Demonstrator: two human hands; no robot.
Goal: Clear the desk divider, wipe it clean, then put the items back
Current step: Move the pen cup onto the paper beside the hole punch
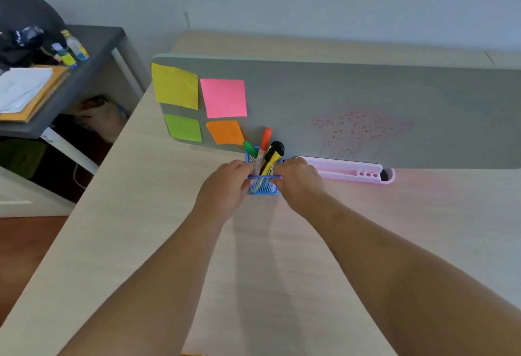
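Both bare forearms stretched forward, left hand [225, 183] and right hand [300, 183] close together, fingers curled inward

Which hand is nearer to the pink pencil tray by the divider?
Right. The right hand grips the blue mesh pen cup and overlaps the pink tray's left end; the left hand holds the cup's far side.

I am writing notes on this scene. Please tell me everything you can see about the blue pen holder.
The pen holder is a small square cup of blue wire mesh with a solid rim. It stands upright on the desk, close to the grey divider. It holds a green marker, an orange marker and a yellow and black cutter. The left hand and right hand grip its sides.
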